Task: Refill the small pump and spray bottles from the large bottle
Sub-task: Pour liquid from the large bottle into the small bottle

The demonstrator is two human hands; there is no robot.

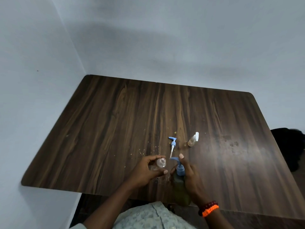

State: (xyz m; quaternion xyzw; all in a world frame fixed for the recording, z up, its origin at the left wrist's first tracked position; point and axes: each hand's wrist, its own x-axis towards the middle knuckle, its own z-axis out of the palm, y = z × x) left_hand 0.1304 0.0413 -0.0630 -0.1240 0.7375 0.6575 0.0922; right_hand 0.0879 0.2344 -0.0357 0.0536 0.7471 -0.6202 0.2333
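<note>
A: Left hand holds the uncapped small bottle near the bench edge; right hand wraps the big pump bottle.
B: That narrow mouth could mean spills.

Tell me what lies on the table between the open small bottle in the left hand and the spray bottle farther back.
In the head view, the loose blue pump head lies between the small bottle and the spray bottle, its tube pointing toward the person, among scattered crumbs.

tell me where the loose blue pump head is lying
In the head view the loose pump head lies on the table, just beyond both hands, left of the small spray bottle.
</note>
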